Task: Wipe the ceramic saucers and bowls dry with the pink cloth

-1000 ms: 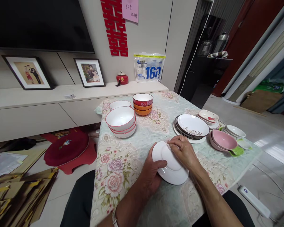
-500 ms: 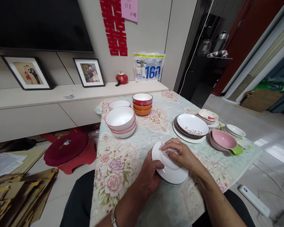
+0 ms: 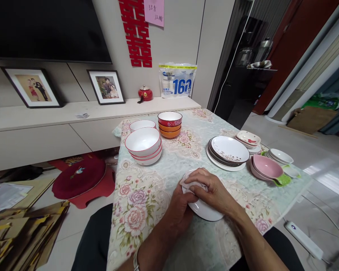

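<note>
My left hand [image 3: 182,207] grips the left edge of a white plate [image 3: 206,211], with its underside seemingly turned up. Pressed to the plate's upper left part is a crumpled white cloth [image 3: 190,180], bunched under the curled fingers of my right hand [image 3: 210,186]. The two hands nearly meet there and hide much of the plate. Beyond my right hand lies a stack of dark-rimmed plates, the top one white with a floral pattern [image 3: 230,148]. Red-rimmed white bowls [image 3: 143,142] stand stacked to the far left of my hands.
Behind them are orange bowls [image 3: 170,131] under a red one [image 3: 170,119]. Pink bowls [image 3: 267,166] and small white bowls [image 3: 281,155] sit at the table's right. A flowered cloth covers the table [image 3: 147,188]. A red stool [image 3: 80,177] and flattened cardboard [image 3: 25,233] are on the left floor.
My right hand with the cloth has moved left and toward the plate's far left rim, beside my left thumb. The plate has stayed in my left hand, nearly in place.
</note>
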A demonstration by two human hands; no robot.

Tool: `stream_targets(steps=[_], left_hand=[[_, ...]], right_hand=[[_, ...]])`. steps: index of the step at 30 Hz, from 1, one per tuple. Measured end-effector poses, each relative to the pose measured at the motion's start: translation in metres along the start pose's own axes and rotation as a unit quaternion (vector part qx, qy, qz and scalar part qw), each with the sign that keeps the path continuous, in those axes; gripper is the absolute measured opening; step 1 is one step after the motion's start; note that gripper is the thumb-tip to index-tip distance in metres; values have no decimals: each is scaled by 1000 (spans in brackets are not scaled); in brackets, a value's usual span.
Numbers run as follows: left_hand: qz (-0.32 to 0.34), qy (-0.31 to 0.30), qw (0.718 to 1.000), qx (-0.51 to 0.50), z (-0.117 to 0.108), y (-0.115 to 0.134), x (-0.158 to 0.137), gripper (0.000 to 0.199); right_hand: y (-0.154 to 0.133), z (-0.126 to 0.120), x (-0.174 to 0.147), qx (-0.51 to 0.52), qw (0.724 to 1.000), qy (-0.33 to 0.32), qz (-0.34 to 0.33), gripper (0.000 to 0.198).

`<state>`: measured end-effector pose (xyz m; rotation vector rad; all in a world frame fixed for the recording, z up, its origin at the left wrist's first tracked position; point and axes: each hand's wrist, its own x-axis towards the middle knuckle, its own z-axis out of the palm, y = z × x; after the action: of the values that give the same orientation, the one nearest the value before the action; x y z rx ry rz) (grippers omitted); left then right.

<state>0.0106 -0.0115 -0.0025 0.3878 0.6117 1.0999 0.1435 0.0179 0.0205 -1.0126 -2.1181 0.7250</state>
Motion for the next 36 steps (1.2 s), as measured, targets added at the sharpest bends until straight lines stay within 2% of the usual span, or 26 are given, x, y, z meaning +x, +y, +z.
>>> stream_targets(steps=[3, 7, 10, 14, 17, 20, 25, 28, 31, 33, 36], left_hand=[[-18, 8, 1000, 12, 0, 0, -1, 70], [-22, 9, 1000, -5, -1, 1, -1, 68], [-1, 18, 1000, -22, -1, 0, -1, 61], [17, 28, 999, -17, 1, -3, -2, 66], [7, 16, 1000, -3, 3, -4, -3, 65], [-11, -2, 1000, 10, 4, -3, -4, 57], [-16, -16, 1000, 22, 5, -3, -3, 38], [-16, -32, 999, 30, 4, -4, -3, 29], [-23, -28, 999, 23, 3, -3, -4, 48], [-26, -26, 999, 23, 3, -2, -4, 59], [-17, -17, 999, 21, 3, 0, -5, 65]], right_hand=[[14, -1, 1, -46, 998, 38, 5, 26], [45, -10, -4, -121, 982, 97, 112, 26], [55, -16, -8, -130, 975, 94, 155, 26], [53, -17, -8, -145, 971, 99, 160, 26], [47, -13, -6, -146, 972, 115, 142, 25], [32, -5, -2, -130, 981, 110, 91, 23], [-4, 1, 2, -44, 999, 7, -23, 23], [-7, -1, 3, -16, 998, -36, -51, 24], [11, -5, 2, -56, 998, 15, -15, 24], [28, -8, 0, -102, 992, 61, 42, 25], [50, -13, -5, -147, 977, 102, 119, 26]])
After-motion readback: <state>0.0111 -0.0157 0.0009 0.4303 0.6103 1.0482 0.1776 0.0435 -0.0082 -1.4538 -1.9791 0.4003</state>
